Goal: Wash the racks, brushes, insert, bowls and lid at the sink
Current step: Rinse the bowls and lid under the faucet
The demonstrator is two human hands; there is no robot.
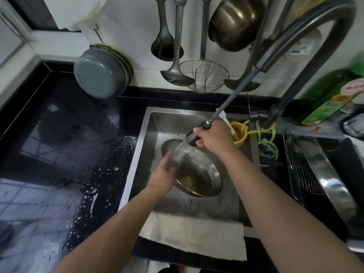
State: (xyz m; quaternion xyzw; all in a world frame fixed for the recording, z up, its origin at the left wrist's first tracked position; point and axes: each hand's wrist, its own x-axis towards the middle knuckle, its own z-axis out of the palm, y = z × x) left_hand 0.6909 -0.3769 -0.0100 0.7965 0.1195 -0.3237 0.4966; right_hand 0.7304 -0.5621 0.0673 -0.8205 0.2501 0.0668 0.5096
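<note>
A steel bowl (199, 174) lies tilted in the steel sink (149, 146). My left hand (163, 174) grips the bowl's left rim, fingers reaching into it. My right hand (212, 137) holds the pull-out spray head (192, 137) of the faucet, and water streams from it into the bowl by my left fingers. A wire rack (301, 168) rests on the counter to the right of the sink. A yellow strainer (239, 133) hangs at the sink's back right corner.
A white cloth (195, 233) drapes over the sink's front edge. The black counter (65, 154) at left is wet with foam. A grey basin (100, 73), ladles and a skimmer (204, 75) hang on the back wall. A green bottle (331, 99) stands at the right.
</note>
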